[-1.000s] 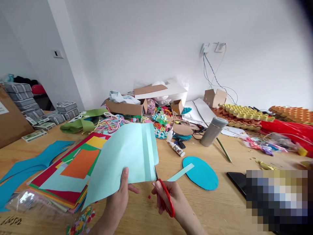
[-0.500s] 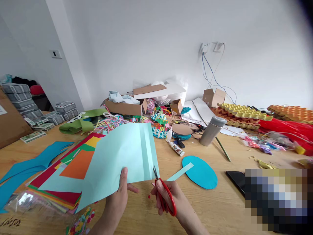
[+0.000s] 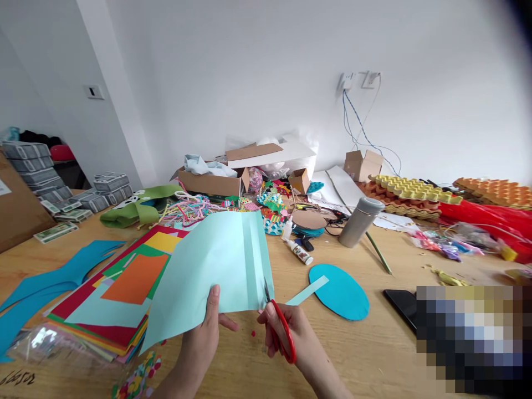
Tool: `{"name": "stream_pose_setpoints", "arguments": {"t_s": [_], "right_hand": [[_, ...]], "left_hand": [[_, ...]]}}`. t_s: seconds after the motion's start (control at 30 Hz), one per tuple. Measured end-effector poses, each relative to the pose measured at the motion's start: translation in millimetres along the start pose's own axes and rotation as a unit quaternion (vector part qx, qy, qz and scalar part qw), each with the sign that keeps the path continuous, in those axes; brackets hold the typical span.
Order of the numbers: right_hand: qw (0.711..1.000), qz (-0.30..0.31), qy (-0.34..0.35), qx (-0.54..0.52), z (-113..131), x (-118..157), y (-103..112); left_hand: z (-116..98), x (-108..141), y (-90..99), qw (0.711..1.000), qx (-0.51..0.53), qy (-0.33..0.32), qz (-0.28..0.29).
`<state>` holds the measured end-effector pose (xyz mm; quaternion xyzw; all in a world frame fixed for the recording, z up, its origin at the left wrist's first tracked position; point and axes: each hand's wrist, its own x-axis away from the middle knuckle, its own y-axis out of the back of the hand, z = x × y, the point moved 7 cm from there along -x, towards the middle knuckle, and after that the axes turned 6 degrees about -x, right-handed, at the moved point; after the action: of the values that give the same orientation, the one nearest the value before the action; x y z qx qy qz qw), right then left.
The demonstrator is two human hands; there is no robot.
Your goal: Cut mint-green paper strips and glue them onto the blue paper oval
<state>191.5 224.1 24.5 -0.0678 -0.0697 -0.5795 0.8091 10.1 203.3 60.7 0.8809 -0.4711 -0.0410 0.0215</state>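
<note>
A large pale aqua sheet of paper [image 3: 208, 266] is held up off the table by my left hand [image 3: 205, 338], its thumb pressed on the near face at the lower edge. Creases run down the sheet near its right side. In my right hand [image 3: 295, 332] is a pair of red-handled scissors [image 3: 290, 341], with the blades at the sheet's lower right, close to its right edge. A narrow aqua paper strip [image 3: 310, 290] lies to the right, one end over a blue paper oval [image 3: 341, 293].
Stacked coloured paper [image 3: 103, 327] lies at left beside blue paper offcuts [image 3: 54, 274]. Glue bottles [image 3: 300, 252], a grey flask [image 3: 361, 223] and a green stick [image 3: 379, 253] stand or lie beyond. A black phone [image 3: 401, 310] is at right. Egg trays [image 3: 415, 188] and boxes line the wall.
The aqua sheet has shifted slightly to the right with my left hand. The scissor blades have moved a little up along the sheet's right side.
</note>
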Motion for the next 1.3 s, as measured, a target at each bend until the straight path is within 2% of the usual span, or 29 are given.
{"name": "stream_pose_setpoints", "arguments": {"t_s": [0.53, 0.77, 0.87, 1.03, 1.3], "right_hand": [[0.999, -0.031, -0.005, 0.02, 11, 1, -1], [0.999, -0.02, 0.035, 0.026, 17, 4, -3], [0.999, -0.024, 0.033, 0.028, 18, 3, -3], [0.999, -0.036, 0.016, 0.011, 15, 2, -2], [0.999, -0.023, 0.022, 0.019, 13, 4, -3]], "left_hand": [[-4, 6, -5.5, 0.999, 0.031, -0.003, -0.003], [-1, 7, -3.1, 1.0, 0.012, -0.024, -0.015], [1, 7, -1.6, 0.999, 0.003, -0.035, -0.026], [2, 8, -5.3, 0.999, 0.024, -0.02, -0.011], [-7, 11, -5.8, 0.998, 0.061, -0.013, -0.024]]}}
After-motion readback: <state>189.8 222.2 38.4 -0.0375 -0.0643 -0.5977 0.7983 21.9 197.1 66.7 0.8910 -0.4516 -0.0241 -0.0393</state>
